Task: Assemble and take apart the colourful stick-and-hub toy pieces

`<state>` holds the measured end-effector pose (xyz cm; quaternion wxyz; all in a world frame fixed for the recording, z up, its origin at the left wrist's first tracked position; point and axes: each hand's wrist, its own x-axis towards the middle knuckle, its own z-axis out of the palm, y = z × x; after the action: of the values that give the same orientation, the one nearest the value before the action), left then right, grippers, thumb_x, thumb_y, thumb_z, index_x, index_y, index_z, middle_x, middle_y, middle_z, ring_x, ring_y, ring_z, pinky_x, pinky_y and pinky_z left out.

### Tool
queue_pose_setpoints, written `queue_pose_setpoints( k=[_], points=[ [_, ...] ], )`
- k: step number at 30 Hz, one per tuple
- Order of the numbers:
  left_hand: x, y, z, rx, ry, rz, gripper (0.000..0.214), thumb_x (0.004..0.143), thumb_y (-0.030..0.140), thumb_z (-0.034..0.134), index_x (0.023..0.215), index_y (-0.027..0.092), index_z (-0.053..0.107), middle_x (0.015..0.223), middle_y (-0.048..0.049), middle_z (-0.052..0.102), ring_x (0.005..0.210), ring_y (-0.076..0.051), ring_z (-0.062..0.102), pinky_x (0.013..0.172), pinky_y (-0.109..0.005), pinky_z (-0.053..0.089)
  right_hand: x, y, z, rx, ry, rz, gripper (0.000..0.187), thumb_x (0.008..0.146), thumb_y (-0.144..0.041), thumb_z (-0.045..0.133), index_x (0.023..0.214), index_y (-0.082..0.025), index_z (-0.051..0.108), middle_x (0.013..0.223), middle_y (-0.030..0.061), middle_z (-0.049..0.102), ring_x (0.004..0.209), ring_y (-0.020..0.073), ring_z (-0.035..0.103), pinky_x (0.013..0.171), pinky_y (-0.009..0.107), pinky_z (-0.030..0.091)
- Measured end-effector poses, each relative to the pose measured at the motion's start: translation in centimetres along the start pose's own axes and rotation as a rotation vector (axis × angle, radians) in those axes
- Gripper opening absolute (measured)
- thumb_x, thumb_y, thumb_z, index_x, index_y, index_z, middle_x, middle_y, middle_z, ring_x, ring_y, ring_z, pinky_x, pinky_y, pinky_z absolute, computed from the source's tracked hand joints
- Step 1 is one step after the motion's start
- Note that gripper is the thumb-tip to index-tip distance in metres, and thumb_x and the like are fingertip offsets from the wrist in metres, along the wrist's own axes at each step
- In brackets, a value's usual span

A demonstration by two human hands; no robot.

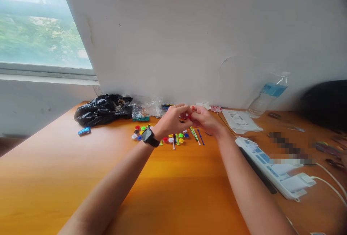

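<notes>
My left hand (pixel 174 118), with a black smartwatch (pixel 147 135) on its wrist, is raised above the table with fingers curled in a pinch. Its fingertips meet those of my right hand (pixel 205 120), which is closed too. A small red piece (pixel 193 108) shows at the right fingertips; its shape is mostly hidden by the fingers. Below and behind the hands lie several small round pots with coloured lids, among them a red one (pixel 165 140) and a yellow one (pixel 181 141). Thin bone-shaped plastic sticks, such as a blue one (pixel 201 137) and a white one (pixel 174 142), lie among them.
A black plastic bag (pixel 103 110), a clear plastic wrapper (pixel 148 107) and a small blue packet (pixel 84 131) lie at the left. To the right are a white paper packet (pixel 241 121), a water bottle (pixel 268 95) and a white power strip (pixel 271 168) with plugged-in cables.
</notes>
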<state>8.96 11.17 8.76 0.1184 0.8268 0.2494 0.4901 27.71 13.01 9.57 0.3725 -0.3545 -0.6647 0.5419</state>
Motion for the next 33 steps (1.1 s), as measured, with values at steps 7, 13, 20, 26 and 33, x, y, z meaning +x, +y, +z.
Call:
queue_pose_setpoints(
  k=[7, 13, 20, 26, 33],
  points=[
    [-0.2, -0.2, 0.3, -0.058, 0.015, -0.033, 0.014, 0.076, 0.009, 0.064, 0.085, 0.019, 0.061, 0.079, 0.0016, 0.062, 0.071, -0.012, 0.057, 0.068, -0.024, 0.047, 0.1, 0.5, 0.1, 0.049, 0.008, 0.028, 0.03, 0.08, -0.037, 0.073, 0.079, -0.023, 0.046, 0.064, -0.0065, 0.042, 0.053, 0.0086, 0.032, 0.05, 0.023, 0.024],
    [-0.4, -1.1, 0.3, -0.057, -0.122, -0.104, 0.008, 0.08, 0.012, 0.065, 0.084, 0.016, 0.069, 0.079, -0.001, 0.067, 0.069, -0.012, 0.061, 0.066, -0.023, 0.048, -0.1, 1.5, -2.3, -0.28, -0.011, 0.227, 0.021, 0.083, -0.03, 0.071, 0.096, -0.022, 0.056, 0.066, -0.006, 0.052, 0.056, 0.01, 0.044, 0.053, 0.022, 0.032],
    [-2.5, -1.5, 3.9, -0.028, -0.486, -0.176, 0.01, 0.077, 0.012, 0.069, 0.085, 0.017, 0.073, 0.079, -0.0018, 0.073, 0.071, -0.015, 0.067, 0.063, -0.023, 0.045, 0.6, 4.7, -3.6, -0.828, -0.057, 0.575, 0.028, 0.082, -0.016, 0.07, 0.109, -0.014, 0.065, 0.061, -0.001, 0.066, 0.057, 0.0142, 0.06, 0.054, 0.023, 0.037],
    [-3.9, -2.2, 5.7, 0.118, -0.645, -0.142, 0.011, 0.079, 0.015, 0.067, 0.08, 0.022, 0.074, 0.078, -0.0001, 0.074, 0.073, -0.017, 0.068, 0.063, -0.026, 0.042, 0.5, 4.8, -4.9, -0.898, 0.05, 0.554, 0.039, 0.095, -0.041, 0.064, 0.126, -0.017, 0.063, 0.071, 0.0029, 0.07, 0.053, 0.015, 0.06, 0.052, 0.025, 0.039],
    [-3.8, -3.0, 4.8, 0.229, -0.628, -0.137, 0.013, 0.079, 0.016, 0.072, 0.087, 0.022, 0.079, 0.09, -0.0052, 0.077, 0.089, -0.023, 0.071, 0.075, -0.027, 0.049, 0.6, 7.4, -6.1, -0.994, 0.045, 0.694, 0.032, 0.085, -0.045, 0.075, 0.103, -0.02, 0.067, 0.077, 0.0047, 0.073, 0.06, 0.0187, 0.067, 0.059, 0.028, 0.048]
  ],
)
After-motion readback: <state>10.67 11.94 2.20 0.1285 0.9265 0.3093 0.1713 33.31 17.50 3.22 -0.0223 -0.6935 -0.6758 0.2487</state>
